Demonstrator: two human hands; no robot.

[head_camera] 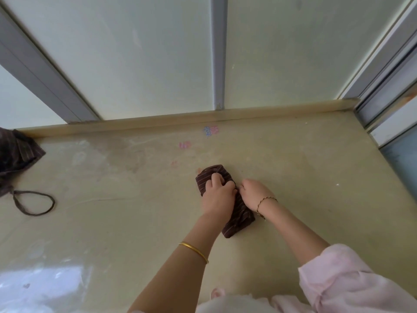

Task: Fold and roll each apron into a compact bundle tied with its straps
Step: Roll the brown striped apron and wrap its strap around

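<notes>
A dark brown pinstriped apron, rolled into a tight bundle (238, 219), lies diagonally on the beige counter near the middle. My left hand (217, 192) presses down on its upper half with fingers curled into the fabric. My right hand (254, 192) grips the bundle's right side at its middle, fingertips tucked against the cloth. The straps of this bundle are hidden under my hands.
At the far left edge lies a heap of more brown striped aprons (15, 152), with a strap loop (33, 203) trailing onto the counter (112, 199). A raised lip and frosted panels close off the back. A window frame (388, 105) borders the right side.
</notes>
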